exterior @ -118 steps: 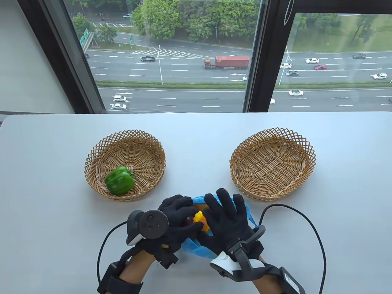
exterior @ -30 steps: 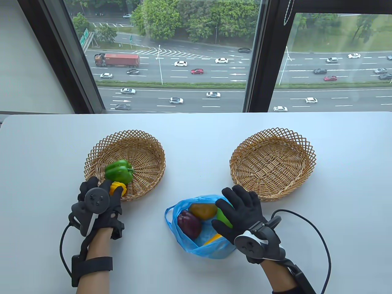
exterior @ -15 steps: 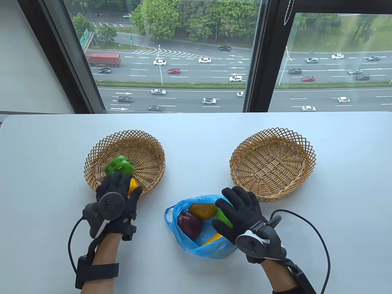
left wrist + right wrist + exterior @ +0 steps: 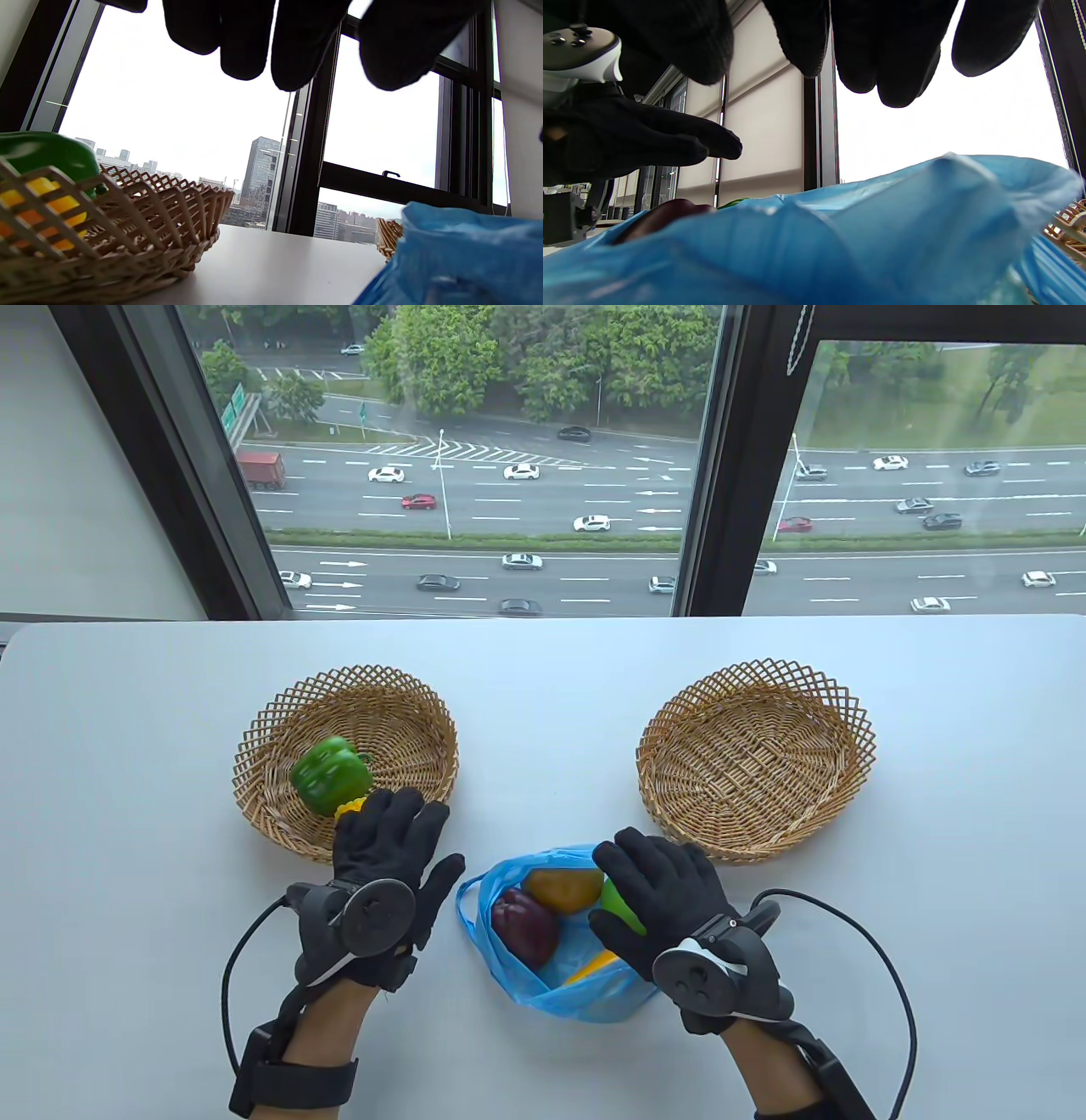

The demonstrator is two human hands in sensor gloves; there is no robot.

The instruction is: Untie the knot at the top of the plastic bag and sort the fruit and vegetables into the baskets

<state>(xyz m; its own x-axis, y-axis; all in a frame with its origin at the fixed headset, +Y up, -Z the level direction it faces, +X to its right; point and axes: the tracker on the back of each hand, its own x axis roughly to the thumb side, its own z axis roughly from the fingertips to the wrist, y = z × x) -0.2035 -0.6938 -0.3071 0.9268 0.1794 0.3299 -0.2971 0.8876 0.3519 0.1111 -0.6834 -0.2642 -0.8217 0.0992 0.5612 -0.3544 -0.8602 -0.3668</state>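
The untied blue plastic bag (image 4: 585,997) lies open at the table's front centre. Inside it are a purple vegetable (image 4: 524,927), a yellow-brown fruit (image 4: 560,889), a green fruit (image 4: 618,906) and a yellow piece (image 4: 591,965). My right hand (image 4: 657,869) rests on the bag's right side and the green fruit, fingers loosely spread. The left basket (image 4: 424,712) holds a green pepper (image 4: 329,774) and a yellow pepper (image 4: 349,808). My left hand (image 4: 394,836) hovers empty with straight fingers between that basket's near rim and the bag. The right basket (image 4: 755,759) holds nothing.
A window frame runs along the table's far edge. Glove cables loop on the table beside each wrist. In the left wrist view the left basket (image 4: 140,220) is close on the left and the blue bag (image 4: 458,254) on the right, with bare table (image 4: 275,267) between.
My left hand took the yellow pepper from the bag to the left basket, let it go there, and has drawn back right toward the bag. My right hand stayed on the bag.
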